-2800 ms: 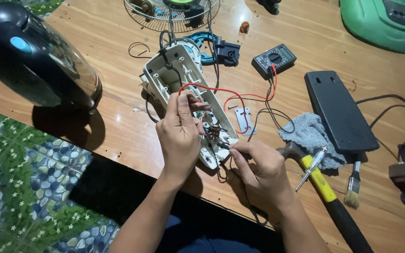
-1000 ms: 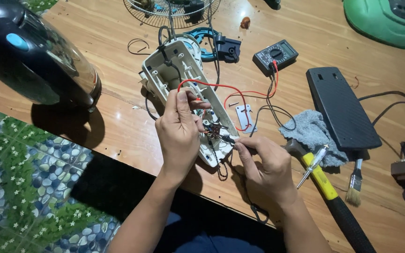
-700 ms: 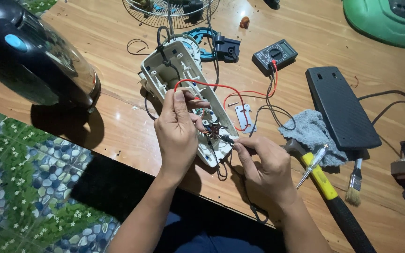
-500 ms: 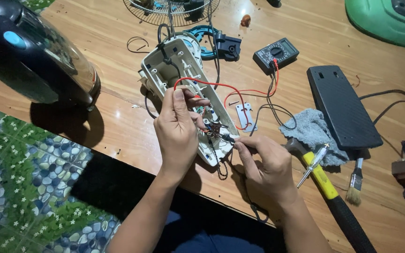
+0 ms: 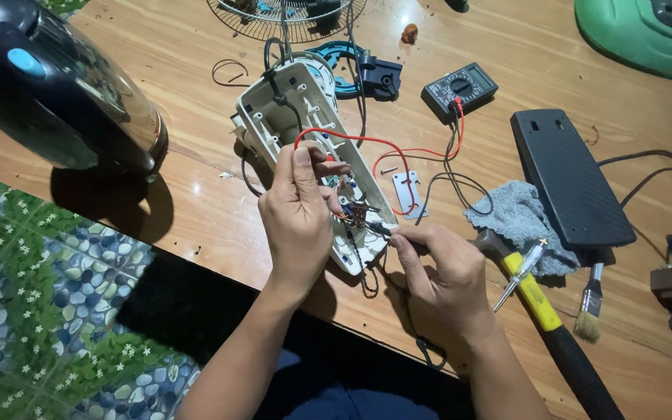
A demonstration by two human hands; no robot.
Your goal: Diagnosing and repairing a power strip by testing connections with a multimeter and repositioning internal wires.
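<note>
An opened white plastic housing [image 5: 283, 109] with wires inside lies on the wooden table [image 5: 149, 62]. My left hand [image 5: 297, 218] rests on its near half and pinches a red probe lead [image 5: 367, 144] against the parts inside. My right hand [image 5: 441, 272] sits just right of the housing's near end, fingers closed on a thin black probe [image 5: 379, 229] whose tip touches the small components there. Red and black leads run back to a black multimeter [image 5: 458, 89] at the far side.
A dark rounded appliance [image 5: 48, 85] stands at the left edge. A black cover [image 5: 568, 177], grey cloth [image 5: 511, 218], yellow-handled hammer [image 5: 542, 311], small screwdriver [image 5: 519, 274] and brush [image 5: 589, 315] lie right. A fan grille [image 5: 274, 12] and a green object [image 5: 647, 35] sit at the back.
Both hands stay on the housing with only small shifts. My right hand has edged its probe tip closer to the components near my left fingers.
</note>
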